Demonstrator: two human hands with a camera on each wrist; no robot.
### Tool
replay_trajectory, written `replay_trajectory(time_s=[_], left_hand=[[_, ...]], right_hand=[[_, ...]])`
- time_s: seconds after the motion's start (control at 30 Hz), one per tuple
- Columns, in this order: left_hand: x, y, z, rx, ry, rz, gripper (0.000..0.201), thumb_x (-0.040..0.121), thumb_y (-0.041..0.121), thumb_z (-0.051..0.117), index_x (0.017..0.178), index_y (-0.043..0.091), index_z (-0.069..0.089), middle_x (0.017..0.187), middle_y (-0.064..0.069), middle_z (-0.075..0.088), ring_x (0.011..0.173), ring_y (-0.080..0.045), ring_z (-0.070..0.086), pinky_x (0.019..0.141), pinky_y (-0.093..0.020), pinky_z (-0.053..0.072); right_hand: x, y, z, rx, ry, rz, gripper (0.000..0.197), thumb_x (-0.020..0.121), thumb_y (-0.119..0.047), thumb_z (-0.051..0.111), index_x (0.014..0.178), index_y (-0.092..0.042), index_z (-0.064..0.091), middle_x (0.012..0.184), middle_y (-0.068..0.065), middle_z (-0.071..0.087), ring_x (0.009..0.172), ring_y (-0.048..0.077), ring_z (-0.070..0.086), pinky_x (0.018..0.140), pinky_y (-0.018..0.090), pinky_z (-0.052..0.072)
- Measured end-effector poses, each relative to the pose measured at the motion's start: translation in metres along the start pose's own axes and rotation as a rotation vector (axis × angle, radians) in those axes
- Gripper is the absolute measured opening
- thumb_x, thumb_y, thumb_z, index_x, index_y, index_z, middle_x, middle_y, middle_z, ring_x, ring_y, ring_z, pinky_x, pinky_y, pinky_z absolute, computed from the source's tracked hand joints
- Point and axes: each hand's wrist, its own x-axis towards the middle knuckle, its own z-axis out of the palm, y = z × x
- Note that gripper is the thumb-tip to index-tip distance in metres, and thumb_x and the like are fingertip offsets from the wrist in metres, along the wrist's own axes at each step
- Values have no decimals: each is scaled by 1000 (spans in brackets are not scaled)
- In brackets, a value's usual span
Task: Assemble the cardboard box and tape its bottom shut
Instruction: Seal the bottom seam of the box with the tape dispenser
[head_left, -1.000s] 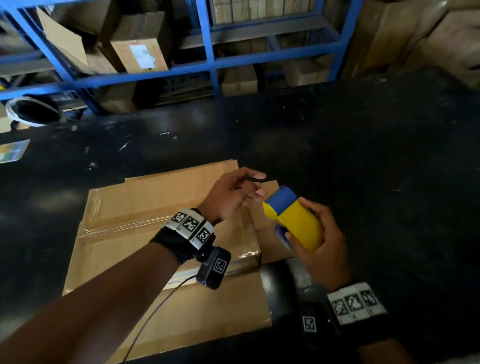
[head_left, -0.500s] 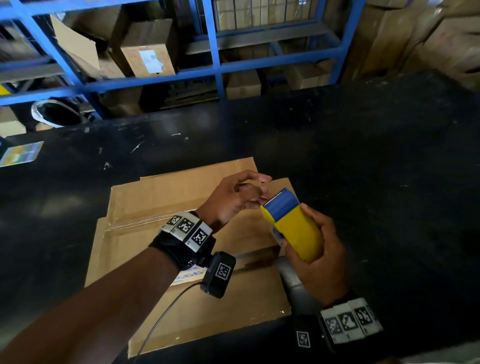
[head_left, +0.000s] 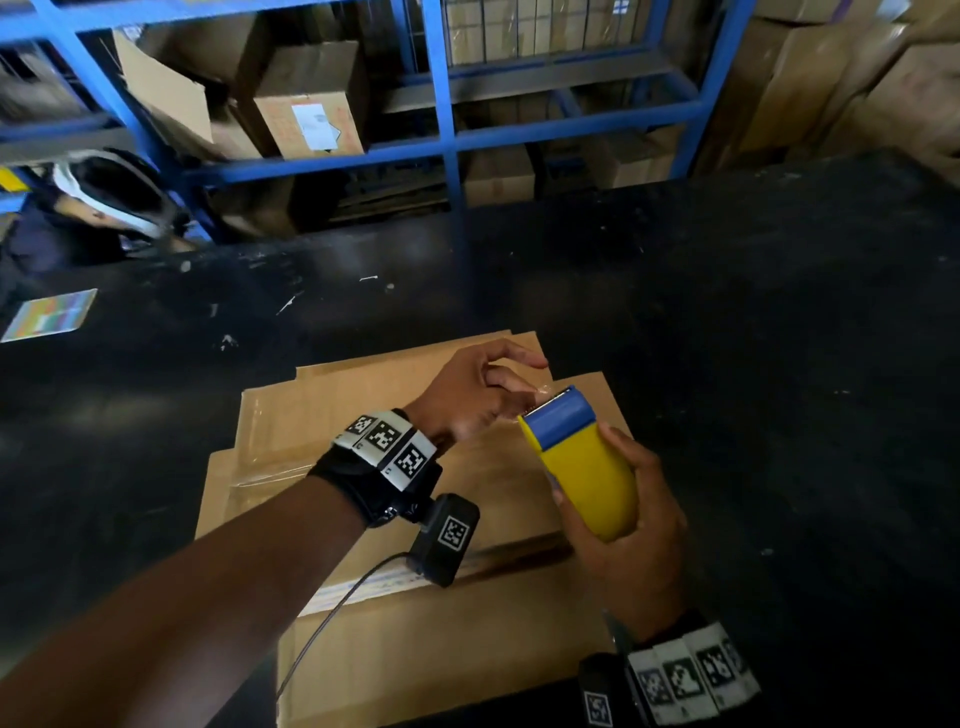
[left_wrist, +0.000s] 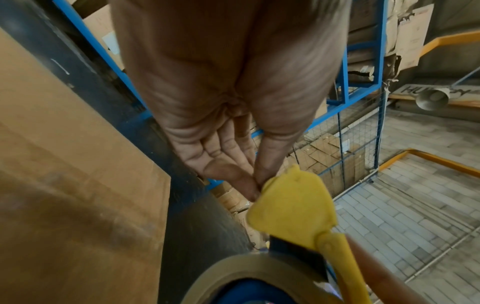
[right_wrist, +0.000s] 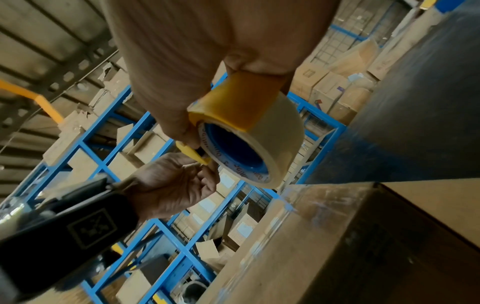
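Overhead: cardboard box flat on black table; right hand clamped round yellow tape dispenser above box. Left wrist: left hand fingertips pinched together at dispenser's tip. Right wrist: tape roll in dispenser, near box edge

The cardboard box lies on the black table, brown, with a strip of clear tape shining along its top seam. The tape dispenser, yellow with a blue front end, is held tilted above the box's right edge, a beige tape roll on its blue core.
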Motion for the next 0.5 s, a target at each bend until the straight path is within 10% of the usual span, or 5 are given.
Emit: replay_trajectory(time_s=[0.13, 0.5], left_hand=[[31, -1, -17, 64, -24, -13, 38, 84, -18, 64, 113, 7, 66, 91, -25, 76, 81, -23, 72, 66, -23, 56], [152, 29, -73, 225, 24, -34, 36, 85, -9, 73, 110, 14, 64, 77, -2, 79, 77, -14, 76, 81, -35, 62]], right_hand=[[10, -9, 19, -86, 3, 76, 81, 72, -41, 86, 142, -35, 46, 131, -39, 44, 116, -3, 52, 90, 23, 47], [40, -18, 21, -227, -41, 311, 85, 70, -53, 80, 127, -73, 20, 116, -45, 35, 109, -1, 46, 87, 26, 42]])
